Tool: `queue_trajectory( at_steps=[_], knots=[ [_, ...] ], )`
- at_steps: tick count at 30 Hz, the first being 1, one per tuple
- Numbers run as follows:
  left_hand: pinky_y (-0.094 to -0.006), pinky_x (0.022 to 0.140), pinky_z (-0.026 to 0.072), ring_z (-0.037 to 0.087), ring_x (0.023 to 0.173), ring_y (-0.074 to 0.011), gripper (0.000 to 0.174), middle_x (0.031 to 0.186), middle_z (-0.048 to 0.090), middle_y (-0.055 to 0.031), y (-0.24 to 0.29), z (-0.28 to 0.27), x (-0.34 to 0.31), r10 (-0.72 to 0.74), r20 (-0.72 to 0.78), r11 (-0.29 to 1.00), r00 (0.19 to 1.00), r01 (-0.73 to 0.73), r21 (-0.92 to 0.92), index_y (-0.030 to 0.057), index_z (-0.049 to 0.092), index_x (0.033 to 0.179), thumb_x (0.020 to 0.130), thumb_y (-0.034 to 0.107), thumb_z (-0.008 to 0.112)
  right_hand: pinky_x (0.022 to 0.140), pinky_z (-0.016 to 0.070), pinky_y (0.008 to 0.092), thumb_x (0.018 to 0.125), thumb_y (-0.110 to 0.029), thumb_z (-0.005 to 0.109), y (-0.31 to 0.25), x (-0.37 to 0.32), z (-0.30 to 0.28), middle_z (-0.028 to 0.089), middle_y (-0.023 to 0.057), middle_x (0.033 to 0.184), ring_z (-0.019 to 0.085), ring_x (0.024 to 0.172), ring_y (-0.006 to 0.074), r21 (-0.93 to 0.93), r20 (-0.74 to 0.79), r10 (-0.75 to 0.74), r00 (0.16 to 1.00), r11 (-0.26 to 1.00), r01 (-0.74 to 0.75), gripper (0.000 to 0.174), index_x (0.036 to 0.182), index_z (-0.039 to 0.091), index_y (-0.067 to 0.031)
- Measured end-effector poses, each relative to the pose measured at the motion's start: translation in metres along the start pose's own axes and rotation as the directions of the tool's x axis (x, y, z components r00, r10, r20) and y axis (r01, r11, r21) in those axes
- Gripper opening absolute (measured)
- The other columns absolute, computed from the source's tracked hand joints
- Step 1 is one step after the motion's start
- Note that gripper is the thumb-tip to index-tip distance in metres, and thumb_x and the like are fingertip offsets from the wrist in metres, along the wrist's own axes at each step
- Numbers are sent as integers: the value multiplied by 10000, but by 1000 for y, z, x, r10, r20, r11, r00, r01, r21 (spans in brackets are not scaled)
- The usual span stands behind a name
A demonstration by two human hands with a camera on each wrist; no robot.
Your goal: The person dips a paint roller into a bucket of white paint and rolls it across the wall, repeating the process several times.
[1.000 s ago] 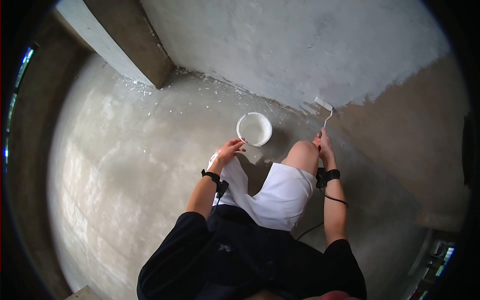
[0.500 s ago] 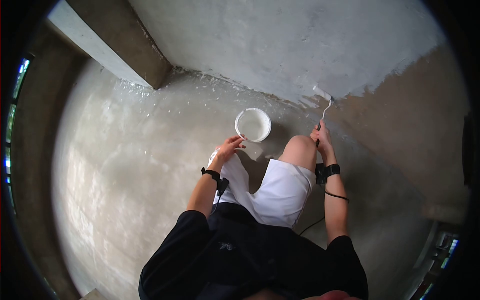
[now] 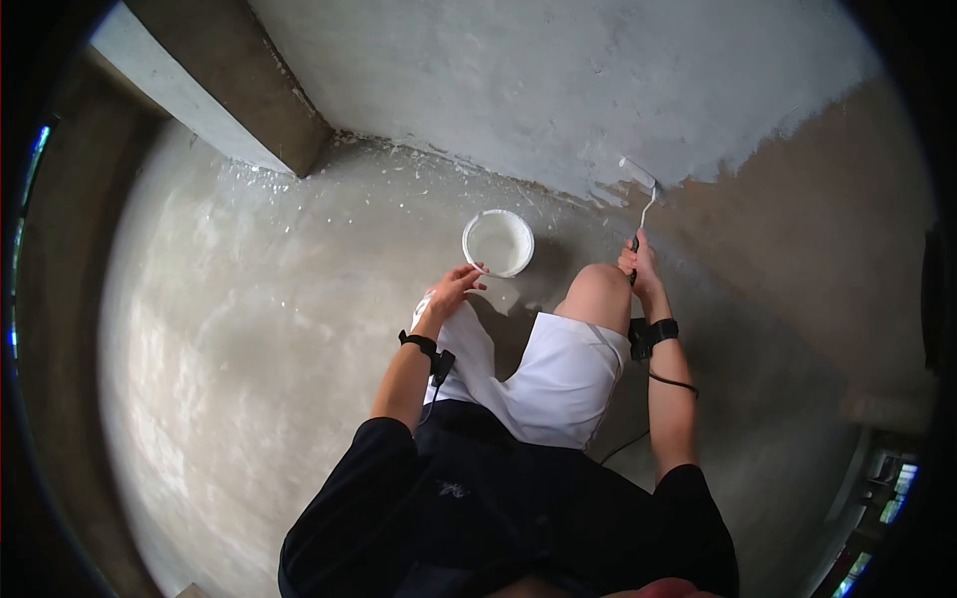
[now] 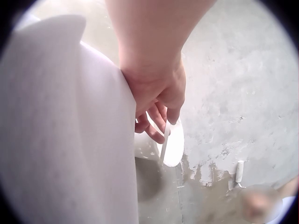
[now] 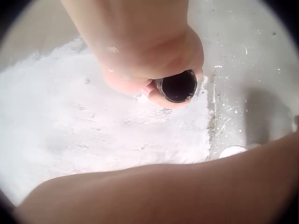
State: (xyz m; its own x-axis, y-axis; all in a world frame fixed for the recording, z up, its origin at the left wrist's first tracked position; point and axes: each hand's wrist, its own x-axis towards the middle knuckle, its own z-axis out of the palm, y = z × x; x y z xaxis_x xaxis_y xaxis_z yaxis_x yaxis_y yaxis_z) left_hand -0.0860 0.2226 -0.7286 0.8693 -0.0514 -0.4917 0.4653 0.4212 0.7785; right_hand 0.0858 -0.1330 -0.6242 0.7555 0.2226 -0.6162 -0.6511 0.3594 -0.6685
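Observation:
My right hand (image 3: pixel 643 263) grips the black handle (image 5: pixel 179 87) of a small paint roller, beside the bent right knee. The white roller head (image 3: pixel 637 173) lies against the wall (image 3: pixel 558 90), near the ragged lower edge of the pale coat. In the right wrist view the hollow end of the handle faces the camera, with fingers wrapped round it. My left hand (image 3: pixel 459 287) pinches the near rim of a white bucket (image 3: pixel 498 212) on the floor. Its thumb lies on one side of the rim and fingers on the other in the left wrist view (image 4: pixel 161 100).
A pillar (image 3: pixel 249 90) juts out at the upper left. Bare brown wall (image 3: pixel 797 239) lies right of the coated part. White spatters mark the concrete floor (image 3: pixel 249 319) along the wall's foot. A cable (image 3: pixel 673 383) hangs from the right wrist strap.
The roller and my right hand have moved a little up and away from the body along the wall. The left hand stays at the bucket's rim; the whole view has shifted slightly.

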Motion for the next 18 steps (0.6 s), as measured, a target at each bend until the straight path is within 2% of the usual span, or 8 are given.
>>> queue_trajectory(
  at_steps=[1, 2, 4, 11, 13, 14, 16, 18],
  knots=[
    [-205, 640, 396, 585, 821, -66, 382, 1079, 639, 51, -1, -1, 0, 7, 8, 1000, 1000, -7, -9, 83, 515, 1246, 920, 269, 588, 358, 193, 226, 969, -464, 412, -4, -5, 3, 313, -54, 516, 272, 388, 47, -22, -15, -65, 998, 998, 65, 405, 778, 430, -107],
    [-205, 640, 396, 585, 821, -66, 382, 1079, 639, 51, -3, -2, -1, 9, 4, 1000, 1000, -9, -17, 83, 515, 1246, 920, 269, 588, 358, 193, 226, 969, -464, 412, -7, -8, 7, 313, -54, 516, 272, 388, 47, -30, -12, -62, 998, 998, 62, 405, 778, 430, -107],
    [-204, 635, 390, 585, 825, -69, 388, 1086, 640, 50, -1, -5, -2, 22, 19, 1000, 1000, -22, 19, 83, 516, 1249, 917, 270, 591, 359, 194, 222, 971, -452, 415, -14, -5, 3, 316, -56, 513, 274, 384, 48, 87, 51, 27, 998, 996, -31, 395, 780, 438, -106],
    [-203, 632, 387, 589, 827, -68, 378, 1105, 640, 51, 5, -4, -6, 6, 1, 1000, 1000, -6, 26, 90, 529, 1240, 913, 268, 596, 365, 196, 221, 976, -441, 408, 0, 17, 10, 310, -59, 511, 263, 381, 51, 185, 57, 190, 980, 963, -198, 381, 777, 438, -118],
    [-203, 696, 448, 588, 865, -68, 392, 1129, 619, 40, 8, -3, -10, -16, -1, 995, 1000, 16, 103, 80, 515, 1252, 926, 289, 576, 365, 198, 222, 974, -449, 408, -1, 4, 12, 311, -60, 511, 264, 384, 51, 162, 48, 75, 996, 983, -81, 390, 768, 438, -120],
    [-203, 696, 448, 588, 865, -68, 392, 1129, 619, 40, 9, -2, -12, -14, -3, 995, 1000, 15, 96, 80, 515, 1252, 926, 289, 576, 365, 198, 222, 974, -449, 408, -3, -3, 14, 311, -60, 511, 264, 384, 51, 155, 48, 77, 996, 984, -84, 390, 768, 438, -120],
    [-207, 711, 453, 586, 862, -71, 402, 1140, 612, 33, 5, -5, -9, 1, 14, 998, 1000, -1, 55, 75, 510, 1258, 926, 293, 577, 365, 199, 221, 972, -456, 409, -5, -7, 12, 310, -58, 512, 270, 389, 52, 100, 30, -22, 999, 995, 19, 399, 765, 441, -116],
    [-202, 658, 424, 591, 838, -71, 376, 1129, 626, 36, 2, -7, -7, 7, 9, 999, 1000, -7, 40, 84, 524, 1244, 924, 273, 581, 365, 200, 220, 969, -460, 413, -10, -4, 10, 309, -57, 510, 273, 390, 53, 131, 40, 36, 999, 991, -41, 404, 764, 441, -113]
  ],
)
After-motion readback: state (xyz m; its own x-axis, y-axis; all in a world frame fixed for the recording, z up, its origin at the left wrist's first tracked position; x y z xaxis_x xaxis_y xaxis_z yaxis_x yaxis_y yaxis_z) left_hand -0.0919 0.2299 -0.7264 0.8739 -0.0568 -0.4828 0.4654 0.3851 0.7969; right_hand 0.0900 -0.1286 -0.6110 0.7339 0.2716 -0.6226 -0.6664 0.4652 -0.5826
